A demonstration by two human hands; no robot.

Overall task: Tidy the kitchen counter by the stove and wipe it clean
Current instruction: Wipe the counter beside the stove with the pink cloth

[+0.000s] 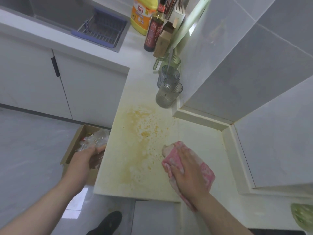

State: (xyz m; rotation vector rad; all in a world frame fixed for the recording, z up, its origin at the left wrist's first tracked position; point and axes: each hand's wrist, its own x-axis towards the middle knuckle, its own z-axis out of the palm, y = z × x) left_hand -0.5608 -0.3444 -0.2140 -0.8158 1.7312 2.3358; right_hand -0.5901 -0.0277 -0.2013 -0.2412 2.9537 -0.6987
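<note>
Stained counter (194, 136), box (73, 145) of clear plastic (100, 136), left hand (84, 156) gripping some

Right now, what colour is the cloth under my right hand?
Pink with paler patches; the cloth shows best in the head view, under the right hand.

One wide-angle camera, worn at head height, faces forward and steeply down onto the table (194, 133). It sits close: the left hand (88, 155) and right hand (188, 168) lie in the lower half of the frame. The floor (25, 141) is at left and the sink (50, 11) at top left.
</note>
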